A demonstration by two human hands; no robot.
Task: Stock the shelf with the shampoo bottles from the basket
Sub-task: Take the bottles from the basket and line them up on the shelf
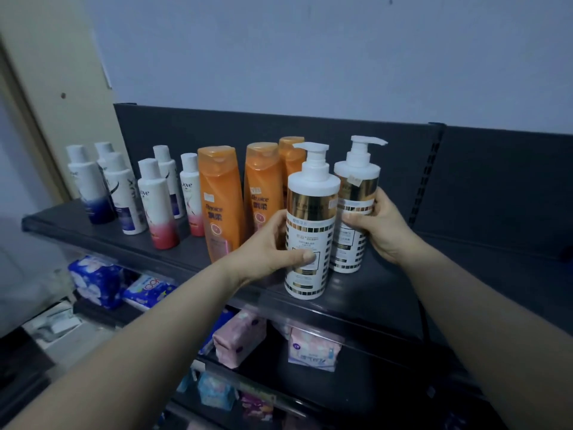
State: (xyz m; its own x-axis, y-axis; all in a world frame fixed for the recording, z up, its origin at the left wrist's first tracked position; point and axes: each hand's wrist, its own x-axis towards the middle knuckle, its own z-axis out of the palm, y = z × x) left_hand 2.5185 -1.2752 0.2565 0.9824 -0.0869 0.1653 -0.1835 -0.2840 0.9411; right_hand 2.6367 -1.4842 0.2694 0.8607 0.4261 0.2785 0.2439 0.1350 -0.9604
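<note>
Head view: pump shampoo upright at the front edge of the shelf [387,291].
Left grip [273,243] wrapped low round the front pump bottle [311,193]; right grip [379,226] clasping the rear pump bottle [356,178] at mid-height, right of the orange Rejoice bottles [220,200]. Likely full, heavy, rigid, top-heavy: best held round the body, not the pump. Bare room toward the shelf's right end; lip close in front.

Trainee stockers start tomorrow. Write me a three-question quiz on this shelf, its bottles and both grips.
1. How many orange Rejoice bottles show on the shelf?
2. True or false: the right grip holds a Rejoice bottle.
3. The left grip holds: A the nearer pump bottle; B the shelf; C nothing.
Key: 1 three; 2 false, it holds the farther pump bottle; 3 A.
</note>
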